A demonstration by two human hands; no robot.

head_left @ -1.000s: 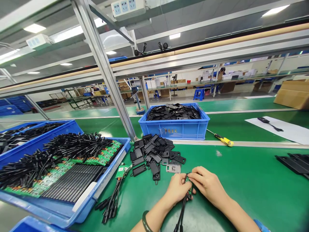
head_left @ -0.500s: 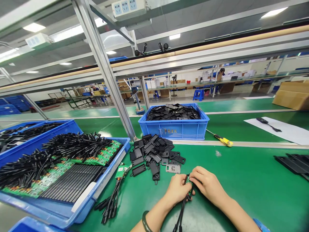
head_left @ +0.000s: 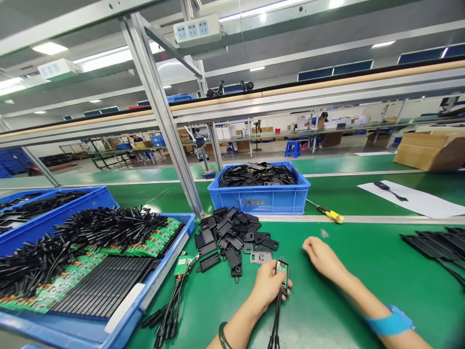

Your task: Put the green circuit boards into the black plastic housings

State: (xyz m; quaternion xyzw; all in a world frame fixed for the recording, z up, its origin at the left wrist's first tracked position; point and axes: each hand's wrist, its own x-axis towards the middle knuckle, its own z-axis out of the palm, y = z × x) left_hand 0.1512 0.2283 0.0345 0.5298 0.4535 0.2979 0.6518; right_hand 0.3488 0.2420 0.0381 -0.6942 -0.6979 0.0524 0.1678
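My left hand (head_left: 266, 286) grips a small black plastic case with a green circuit board (head_left: 282, 272) seated in it, thumb across the board. Black cables (head_left: 276, 320) hang from its lower end toward me. Apart from it, to the right, my right hand (head_left: 321, 257) hovers over the green bench with fingers curled together; whatever they hold, if anything, is hidden. Just beyond my left hand lies a flat grey-black cover (head_left: 260, 257), beside a loose pile of black case halves (head_left: 225, 232). A few boards with cables (head_left: 181, 266) rest left of my left hand.
A blue tray (head_left: 187, 232) of cabled boards stands at left, and a blue bin (head_left: 258, 199) of black parts stands behind the pile. Rightward lie a yellow screwdriver (head_left: 332, 215), white paper (head_left: 428, 206) carrying a cabled device, and black cased units (head_left: 432, 245). A metal post (head_left: 169, 131) rises mid-left.
My right hand has left the case and moved right and slightly up. My left hand still holds the case, its board now more exposed. The whole view has shifted a little.
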